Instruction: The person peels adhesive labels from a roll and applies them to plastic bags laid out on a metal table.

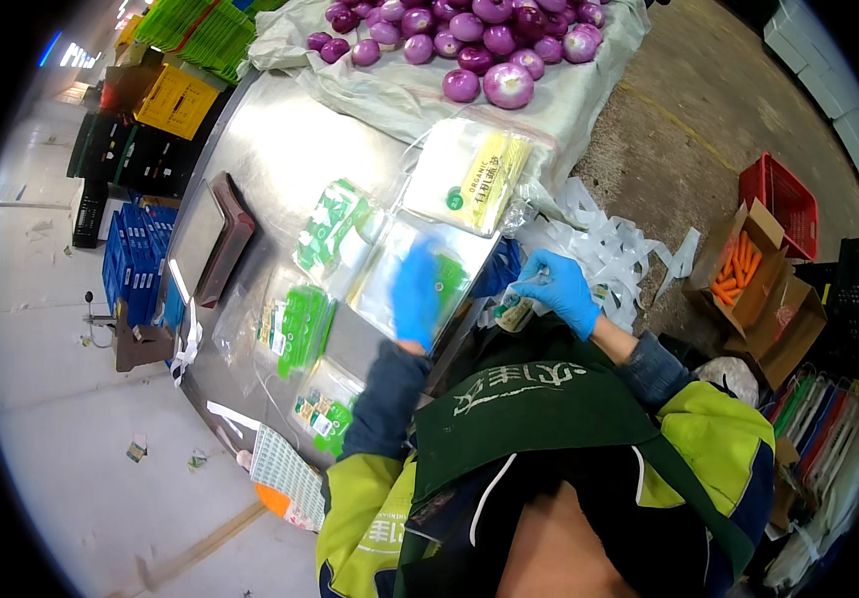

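Dark green apron (539,414) foremost, a gloved right hand (555,289) pinches a small label (513,315) between nearly closed fingers, while the blurred left hand (415,296), its grip impossible to tell, is nearer the plastic bag (452,279) on the desk (275,130), left of the label.

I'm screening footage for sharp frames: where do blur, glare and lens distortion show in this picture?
Head view: the left hand is smeared, apparently by motion, while the right hand looks much crisper; head view: glare whitens part of the metal table below the onions; head view: the fisheye lens bows the table's left edge, and the corners go black.
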A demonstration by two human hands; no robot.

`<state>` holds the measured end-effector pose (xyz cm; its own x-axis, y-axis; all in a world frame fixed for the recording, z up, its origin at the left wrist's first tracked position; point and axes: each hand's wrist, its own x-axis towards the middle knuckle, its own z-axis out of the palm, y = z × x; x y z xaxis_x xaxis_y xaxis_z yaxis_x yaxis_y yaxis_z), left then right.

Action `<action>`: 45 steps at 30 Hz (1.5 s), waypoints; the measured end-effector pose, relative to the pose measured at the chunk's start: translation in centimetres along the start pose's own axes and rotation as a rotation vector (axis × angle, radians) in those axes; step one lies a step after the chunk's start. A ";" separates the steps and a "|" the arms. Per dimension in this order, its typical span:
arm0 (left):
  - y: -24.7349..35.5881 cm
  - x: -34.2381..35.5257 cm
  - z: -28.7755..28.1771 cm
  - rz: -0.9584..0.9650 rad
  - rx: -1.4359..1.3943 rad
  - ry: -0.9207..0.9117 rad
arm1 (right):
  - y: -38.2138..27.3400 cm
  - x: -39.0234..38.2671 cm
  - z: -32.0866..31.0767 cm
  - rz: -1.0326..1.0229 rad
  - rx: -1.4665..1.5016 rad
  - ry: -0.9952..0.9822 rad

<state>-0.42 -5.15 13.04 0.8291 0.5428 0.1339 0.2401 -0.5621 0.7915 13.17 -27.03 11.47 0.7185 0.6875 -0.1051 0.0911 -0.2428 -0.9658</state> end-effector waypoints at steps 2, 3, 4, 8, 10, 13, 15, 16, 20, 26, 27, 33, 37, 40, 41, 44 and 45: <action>4.6 -2.8 1.4 -0.071 -0.105 -0.252 | 0.6 0.4 0.4 0.047 -0.039 0.041; 5.1 -4.0 2.7 -0.275 -0.497 -0.259 | 0.8 0.5 0.6 0.049 -0.064 0.055; 4.8 -4.2 2.6 -0.309 -0.478 -0.282 | 1.1 0.6 0.8 0.051 -0.089 0.068; 3.6 -3.3 -0.3 -0.303 -0.349 -0.164 | 2.5 0.8 0.7 0.096 -0.174 0.069; 1.4 -1.3 -4.3 -0.312 -0.397 0.007 | 3.2 0.9 -0.1 0.128 -0.114 0.068; -3.8 1.1 -8.3 -0.358 -0.412 0.179 | 1.5 0.7 -0.9 0.129 -0.062 0.008; -7.0 1.4 -7.3 -0.416 -0.125 0.170 | 1.5 0.9 -0.9 -0.023 -0.127 -0.029; -8.2 1.3 -5.9 -0.435 0.080 0.149 | 1.5 1.0 -0.5 -0.159 -0.156 -0.041; -11.5 0.7 -1.6 -0.406 0.701 0.068 | 0.0 0.6 0.1 -0.244 -0.001 -0.159; -7.3 -0.4 6.0 -0.044 0.538 0.385 | -1.1 -0.7 -0.9 -0.092 -0.110 -0.288; -7.5 -0.4 6.5 -0.146 0.499 0.365 | -1.6 -1.0 -0.9 -0.043 -0.079 -0.260; -9.1 1.6 4.2 -0.540 -0.189 0.147 | -0.3 -0.6 -2.3 -0.274 -0.584 -0.081; -10.9 5.6 -2.3 -0.646 -0.001 -0.393 | 0.0 -0.6 -1.1 -0.415 -0.194 -0.064; -10.3 6.8 -5.2 -0.259 0.915 0.116 | -2.4 -1.5 -1.2 -0.166 -0.050 -0.239; -10.8 7.3 -5.1 -0.170 0.993 0.303 | -2.0 -1.5 -1.2 -0.163 -0.087 -0.288; -3.7 7.5 -4.4 0.150 1.002 0.458 | -3.0 -1.1 -1.5 -0.090 -0.104 -0.242; -1.1 6.3 -3.2 0.255 0.960 0.444 | -2.2 -0.8 -1.4 -0.059 -0.111 -0.178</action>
<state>2.92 0.90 14.93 0.7003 0.4095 0.5847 0.5410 -0.8388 -0.0604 13.32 -27.99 14.00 0.5778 0.8103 -0.0983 0.2121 -0.2653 -0.9405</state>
